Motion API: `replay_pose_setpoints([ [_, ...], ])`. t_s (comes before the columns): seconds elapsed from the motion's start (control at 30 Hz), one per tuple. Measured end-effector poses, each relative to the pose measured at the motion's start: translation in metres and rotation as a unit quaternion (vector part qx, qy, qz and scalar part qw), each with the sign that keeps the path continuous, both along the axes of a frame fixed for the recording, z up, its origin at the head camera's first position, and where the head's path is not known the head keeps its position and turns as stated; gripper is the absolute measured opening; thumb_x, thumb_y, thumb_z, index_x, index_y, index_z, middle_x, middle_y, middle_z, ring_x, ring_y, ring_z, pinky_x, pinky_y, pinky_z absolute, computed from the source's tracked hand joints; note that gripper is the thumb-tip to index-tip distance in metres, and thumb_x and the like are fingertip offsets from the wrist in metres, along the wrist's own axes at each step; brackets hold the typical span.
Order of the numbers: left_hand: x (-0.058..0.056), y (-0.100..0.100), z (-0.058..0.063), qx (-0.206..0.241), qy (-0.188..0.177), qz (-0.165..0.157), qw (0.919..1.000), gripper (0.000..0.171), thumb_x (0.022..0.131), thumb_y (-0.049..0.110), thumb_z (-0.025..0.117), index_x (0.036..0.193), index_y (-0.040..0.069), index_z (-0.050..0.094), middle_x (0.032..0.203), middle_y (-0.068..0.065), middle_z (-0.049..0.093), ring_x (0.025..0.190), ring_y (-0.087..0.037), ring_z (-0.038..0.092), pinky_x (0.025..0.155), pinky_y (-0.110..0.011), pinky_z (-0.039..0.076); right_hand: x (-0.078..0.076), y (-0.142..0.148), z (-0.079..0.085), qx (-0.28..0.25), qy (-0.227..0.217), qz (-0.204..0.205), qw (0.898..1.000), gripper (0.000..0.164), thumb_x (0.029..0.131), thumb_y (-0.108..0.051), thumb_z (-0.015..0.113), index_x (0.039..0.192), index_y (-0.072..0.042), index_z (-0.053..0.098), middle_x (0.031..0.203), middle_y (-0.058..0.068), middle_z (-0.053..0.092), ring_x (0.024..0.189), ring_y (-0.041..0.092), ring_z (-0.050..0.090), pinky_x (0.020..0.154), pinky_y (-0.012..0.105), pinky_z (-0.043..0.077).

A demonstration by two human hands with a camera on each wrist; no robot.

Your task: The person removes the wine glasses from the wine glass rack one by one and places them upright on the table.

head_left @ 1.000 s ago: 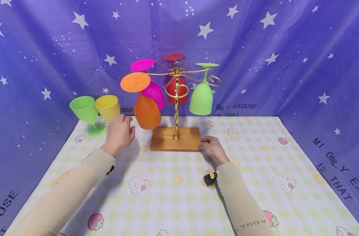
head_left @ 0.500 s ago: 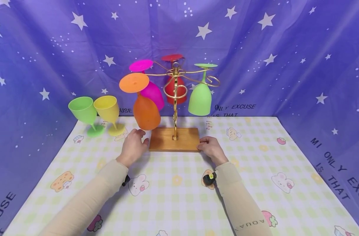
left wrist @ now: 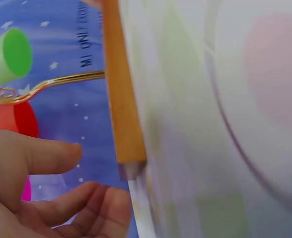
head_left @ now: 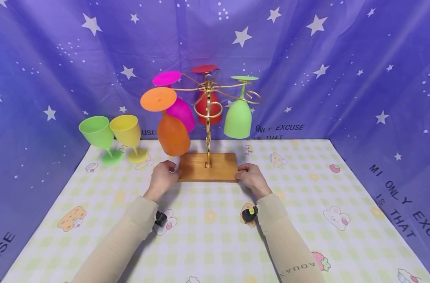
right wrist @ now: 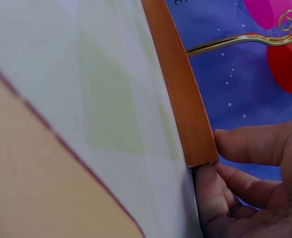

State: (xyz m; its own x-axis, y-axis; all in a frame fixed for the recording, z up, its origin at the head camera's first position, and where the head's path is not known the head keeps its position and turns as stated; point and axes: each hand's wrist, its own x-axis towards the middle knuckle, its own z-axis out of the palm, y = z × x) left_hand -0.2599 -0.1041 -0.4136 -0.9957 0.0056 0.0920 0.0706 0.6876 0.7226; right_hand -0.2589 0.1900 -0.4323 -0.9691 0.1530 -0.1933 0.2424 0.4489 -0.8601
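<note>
A gold wire wine glass rack on a wooden base (head_left: 222,167) stands mid-table. Upside down from its arms hang an orange goblet (head_left: 173,135), a magenta goblet (head_left: 183,113), a red goblet (head_left: 215,98) and a light green goblet (head_left: 237,120). My right hand (head_left: 252,180) pinches the right end of the base, thumb (right wrist: 250,145) on its upper edge and fingers at its end face. At the left end is my left hand (head_left: 163,179); in the left wrist view its thumb (left wrist: 56,156) and fingers are spread apart beside the base corner.
Upright at the table's back left stand a green goblet (head_left: 100,135) and a yellow goblet (head_left: 128,135), left of the rack. A checked cloth (head_left: 208,243) covers the table. Purple star-printed curtains (head_left: 158,35) enclose the back and sides.
My left hand has come away from the yellow goblet, moving right and nearer to me, to the left end of the base. My right hand has stayed at the right end.
</note>
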Motion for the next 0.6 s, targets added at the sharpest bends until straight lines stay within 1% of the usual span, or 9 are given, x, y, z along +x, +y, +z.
replay_pose_setpoints([
  [0.13, 0.0005, 0.004, -0.0012, 0.022, -0.021, 0.004, 0.9995, 0.026, 0.084, 0.011, 0.065, 0.104, -0.006, 0.066, 0.096, -0.018, 0.067, 0.089, -0.032, 0.061, 0.081, -0.043, 0.049, 0.0017, -0.0011, 0.0011, -0.004, 0.003, -0.002, 1.0, 0.031, 0.081, -0.004, 0.065, 0.111, 0.002, 0.061, 0.105, 0.015, 0.06, 0.092, 0.026, 0.053, 0.08, 0.034, 0.044],
  [0.3, -0.001, 0.0068, -0.0027, 0.056, -0.047, 0.021, 0.9972, 0.027, 0.084, 0.008, 0.064, 0.107, -0.006, 0.067, 0.101, -0.019, 0.068, 0.091, -0.03, 0.062, 0.082, -0.04, 0.05, 0.0046, -0.0022, 0.0039, -0.005, 0.012, 0.001, 1.0, 0.028, 0.08, -0.002, 0.065, 0.108, 0.004, 0.062, 0.095, 0.014, 0.061, 0.082, 0.024, 0.054, 0.072, 0.031, 0.045],
  [0.37, -0.0022, 0.0074, -0.0026, 0.067, -0.053, 0.028, 0.9959, 0.028, 0.084, 0.008, 0.064, 0.108, -0.006, 0.067, 0.104, -0.019, 0.067, 0.091, -0.029, 0.062, 0.082, -0.04, 0.05, 0.0039, -0.0017, 0.0037, -0.004, 0.013, 0.001, 1.0, 0.029, 0.08, -0.002, 0.065, 0.109, 0.004, 0.062, 0.097, 0.014, 0.061, 0.084, 0.024, 0.055, 0.074, 0.032, 0.045],
  [0.47, -0.0035, 0.0085, -0.0016, 0.072, -0.056, 0.032, 0.9953, 0.028, 0.084, 0.008, 0.064, 0.109, -0.005, 0.067, 0.105, -0.019, 0.067, 0.091, -0.029, 0.061, 0.082, -0.04, 0.05, 0.0019, -0.0006, 0.0023, -0.007, 0.007, 0.001, 1.0, 0.031, 0.081, -0.003, 0.065, 0.111, 0.003, 0.062, 0.102, 0.015, 0.061, 0.088, 0.024, 0.055, 0.077, 0.033, 0.045],
  [0.6, -0.0046, 0.0099, -0.0015, 0.073, -0.059, 0.036, 0.9949, 0.028, 0.084, 0.008, 0.065, 0.108, -0.005, 0.067, 0.102, -0.018, 0.067, 0.09, -0.028, 0.061, 0.082, -0.039, 0.05, 0.0007, 0.0004, 0.0, -0.001, 0.005, 0.004, 1.0, 0.032, 0.081, -0.003, 0.065, 0.112, 0.004, 0.061, 0.099, 0.014, 0.062, 0.084, 0.023, 0.056, 0.074, 0.031, 0.046],
])
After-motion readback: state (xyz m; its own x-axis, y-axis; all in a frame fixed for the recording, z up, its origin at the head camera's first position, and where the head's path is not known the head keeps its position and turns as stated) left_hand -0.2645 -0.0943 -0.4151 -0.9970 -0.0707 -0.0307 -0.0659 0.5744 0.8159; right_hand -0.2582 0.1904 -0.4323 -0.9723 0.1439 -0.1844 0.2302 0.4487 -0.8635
